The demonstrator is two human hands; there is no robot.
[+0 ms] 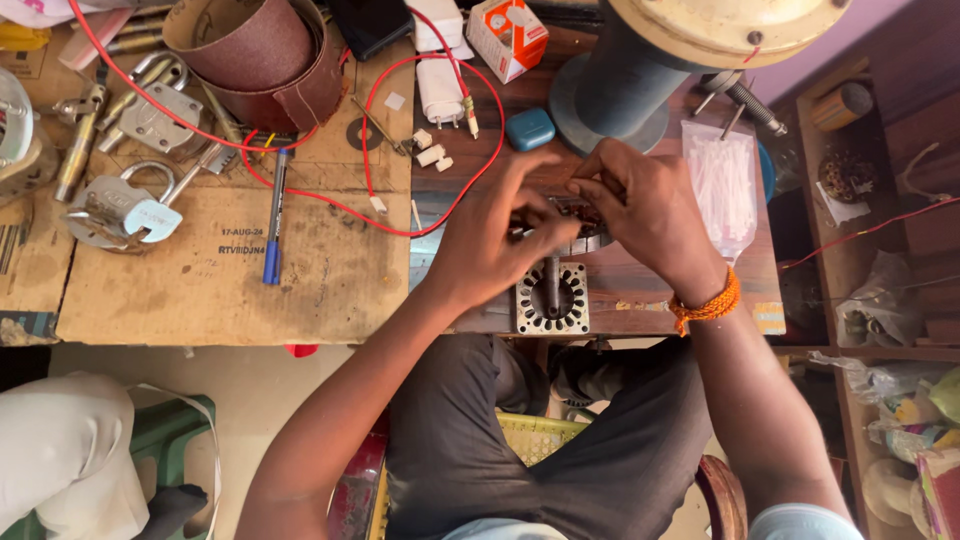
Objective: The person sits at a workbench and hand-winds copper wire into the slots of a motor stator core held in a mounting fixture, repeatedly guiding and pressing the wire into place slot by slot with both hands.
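Here, both hands meet over a small grey metal motor stator with a ring of slots, standing near the front edge of the dark wooden desk point(640, 285). The left hand point(495, 235) has its grip pinched, thumb and fingers closed on what looks like fine wire or a thin piece at the top of the upper stator part point(590, 240) (the fingers hide the exact contact). The right hand point(640, 205), with an orange thread band on its wrist point(708, 305), curls its fingertips onto the same spot, also clenched on that part. Just below sits the round slotted steel lamination stack point(551, 298), bare and easy to see.

By its look the stator is stiff, dense and heavy for its size, with sharp slot edges; any winding wire would be thin and easily kinked, so the solid outer ring seems the safer place to hold.

Room is tight. A red wire point(400, 215) loops just left of the hands across the brown cardboard sheet point(200, 280), where a blue pen point(273, 225) and a silver padlock point(115, 210) lie. A clear plastic bag of white pieces point(722, 185) sits just right, a grey spool stand point(620, 100) behind. The desk edge lies near, above the lap.
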